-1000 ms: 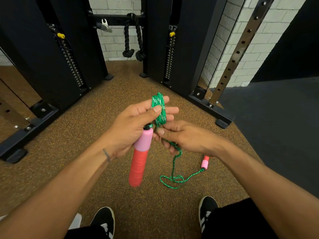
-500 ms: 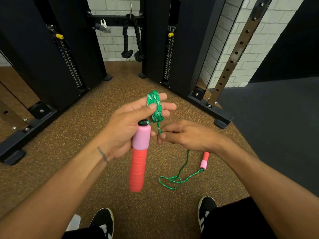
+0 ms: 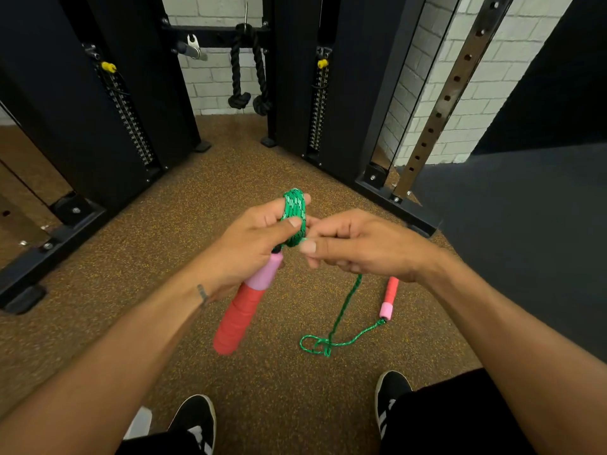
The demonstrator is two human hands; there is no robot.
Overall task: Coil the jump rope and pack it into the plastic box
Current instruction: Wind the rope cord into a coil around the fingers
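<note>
Left hand [image 3: 253, 244]: closed around green coils [image 3: 294, 213] wound over fingers; thumb pressed on them; red-and-pink handle [image 3: 244, 307] hanging below
Right hand [image 3: 364, 246]: pinching jump rope [image 3: 345, 303] just beside coils
Rope: green, braided, white-flecked; trailing to looped tangle on speckled floor [image 3: 262, 172]
Second handle [image 3: 388, 298]: on floor near right shoe [image 3: 389, 394]

One head-worn view — looking steeply down, close over the floor [image 3: 203, 244].

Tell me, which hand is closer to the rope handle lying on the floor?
Right. The right hand is raised just above and left of the floor handle; the left hand is farther left, gripping the other handle.
</note>
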